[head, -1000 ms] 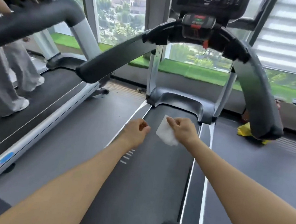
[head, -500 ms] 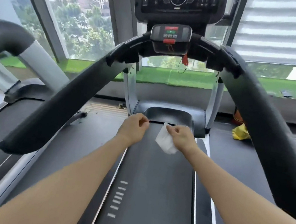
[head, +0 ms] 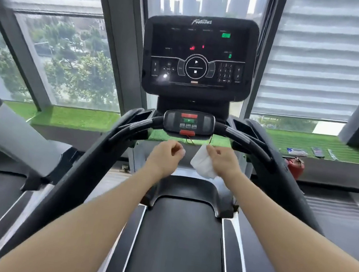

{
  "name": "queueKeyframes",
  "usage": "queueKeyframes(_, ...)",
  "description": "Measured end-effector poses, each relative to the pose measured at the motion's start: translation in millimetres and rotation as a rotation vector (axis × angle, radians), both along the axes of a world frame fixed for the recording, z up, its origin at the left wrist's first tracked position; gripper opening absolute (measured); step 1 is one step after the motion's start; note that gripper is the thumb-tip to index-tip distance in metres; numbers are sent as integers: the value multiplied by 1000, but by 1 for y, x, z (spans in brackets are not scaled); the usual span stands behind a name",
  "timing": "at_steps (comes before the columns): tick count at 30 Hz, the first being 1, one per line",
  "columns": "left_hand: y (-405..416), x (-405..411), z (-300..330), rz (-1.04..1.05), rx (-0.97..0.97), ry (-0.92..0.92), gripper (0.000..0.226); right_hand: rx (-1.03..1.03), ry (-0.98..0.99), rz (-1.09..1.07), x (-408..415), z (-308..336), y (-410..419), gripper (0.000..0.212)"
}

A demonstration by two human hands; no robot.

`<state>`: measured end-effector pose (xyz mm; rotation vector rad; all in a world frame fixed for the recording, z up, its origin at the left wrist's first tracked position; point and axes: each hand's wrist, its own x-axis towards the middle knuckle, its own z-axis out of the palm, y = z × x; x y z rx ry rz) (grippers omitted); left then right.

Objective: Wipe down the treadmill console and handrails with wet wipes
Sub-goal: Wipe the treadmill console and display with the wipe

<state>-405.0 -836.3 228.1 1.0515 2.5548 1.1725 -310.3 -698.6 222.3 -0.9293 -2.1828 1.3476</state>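
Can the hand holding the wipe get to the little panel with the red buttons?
Probably yes. The right hand, pinching the wet wipe, hangs just below the small button panel, and nothing sits between them except a thin dangling cord.

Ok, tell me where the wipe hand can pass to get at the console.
Free: the gap above the small button panel, between the two curved grips, leads straight to the console. Crowded: just under that panel, where the left hand, the right hand pinching the wipe, and a dangling cord sit close together.
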Motion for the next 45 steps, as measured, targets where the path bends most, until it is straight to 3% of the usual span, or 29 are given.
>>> queueKeyframes(4, 33, -67, 25, -36, 20, 85, 17, 20, 66, -59, -58, 19, 31, 45)
queueKeyframes(10, 100, -166, 51, -151, 40, 161, 9, 57, 90, -206, -137, 54, 89, 47)
queueKeyframes(18, 183, -233, 78, -196, 123, 212, 15, 30, 178, -288, -202, 78, 157, 45)
queueKeyframes(26, 253, -300, 116, -59, 215, 277, 16, -84, 376, -276, -272, 116, 251, 37)
queueKeyframes(31, 292, -341, 147, 62, 247, 305, 17, 87, 393, -244, -316, 157, 311, 27)
queueKeyframes(38, 310, -390, 171, 121, 279, 353, 22, 296, 478, -279, -369, 192, 333, 40)
queueKeyframes(45, 297, -455, 187, 176, 337, 417, 22, 473, 524, -343, -405, 220, 332, 23)
